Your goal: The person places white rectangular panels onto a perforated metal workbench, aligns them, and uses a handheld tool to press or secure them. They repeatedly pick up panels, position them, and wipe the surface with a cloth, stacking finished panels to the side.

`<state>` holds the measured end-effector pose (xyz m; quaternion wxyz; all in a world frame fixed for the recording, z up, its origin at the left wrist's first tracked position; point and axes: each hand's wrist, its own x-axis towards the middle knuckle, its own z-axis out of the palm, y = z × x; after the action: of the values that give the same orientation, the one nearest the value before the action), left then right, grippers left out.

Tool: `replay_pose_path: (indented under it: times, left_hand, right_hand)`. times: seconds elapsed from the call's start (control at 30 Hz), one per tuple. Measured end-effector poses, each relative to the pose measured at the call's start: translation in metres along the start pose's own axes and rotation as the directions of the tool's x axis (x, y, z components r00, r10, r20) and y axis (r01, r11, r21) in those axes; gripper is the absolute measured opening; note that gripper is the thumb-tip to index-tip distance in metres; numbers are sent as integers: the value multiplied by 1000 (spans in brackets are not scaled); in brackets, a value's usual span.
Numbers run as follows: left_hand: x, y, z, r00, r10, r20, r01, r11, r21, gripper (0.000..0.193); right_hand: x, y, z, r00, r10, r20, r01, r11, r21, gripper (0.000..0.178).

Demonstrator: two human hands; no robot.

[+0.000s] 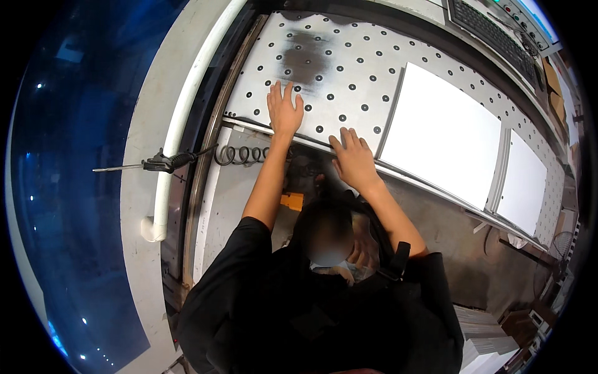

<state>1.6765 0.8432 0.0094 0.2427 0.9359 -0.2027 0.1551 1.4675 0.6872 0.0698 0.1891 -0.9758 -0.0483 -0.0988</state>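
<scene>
A pale work table (349,59) dotted with black round studs lies in front of me. My left hand (286,111) reaches over its near edge, fingers spread on or just above the surface, below a dark smudged patch (306,59). Lower and to the right, my right hand (356,161) rests at the near edge with its fingers stretched out, and nothing shows in it. Just right of that hand lies a large white sheet stack (442,134). Beyond it is a smaller white stack (522,182).
A white rail (187,103) runs along the left, with a black air blow gun (167,163) on it and a coiled hose (240,154) leading from it. A keyboard (492,34) and a control panel (526,22) stand at the far right. More stacked sheets (483,340) are lower right.
</scene>
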Motion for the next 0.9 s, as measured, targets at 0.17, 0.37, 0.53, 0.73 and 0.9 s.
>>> replay_pose_path:
  times: [0.17, 0.37, 0.53, 0.73, 0.9]
  left_hand:
    - [0, 1, 0, 999, 31, -8, -31, 999, 30, 50]
    - [1, -4, -3, 999, 26, 22, -27, 999, 18, 51]
    - [-33, 15, -43, 982, 0, 187, 50, 964, -259, 50]
    - [-98, 43, -158, 996, -36, -81, 14, 966, -258, 44]
    - [-104, 55, -236, 723, 226, -653, -171, 974, 148, 49]
  right_hand:
    - [11, 2, 0, 999, 39, 26, -40, 998, 47, 42]
    - [11, 2, 16, 998, -3, -58, -1, 998, -60, 39]
    - [7, 5, 21, 997, -12, -75, 6, 997, -80, 44]
    - [10, -1, 12, 998, 4, 60, 1, 995, -97, 47]
    - [11, 4, 10, 994, 17, 112, -5, 994, -106, 51]
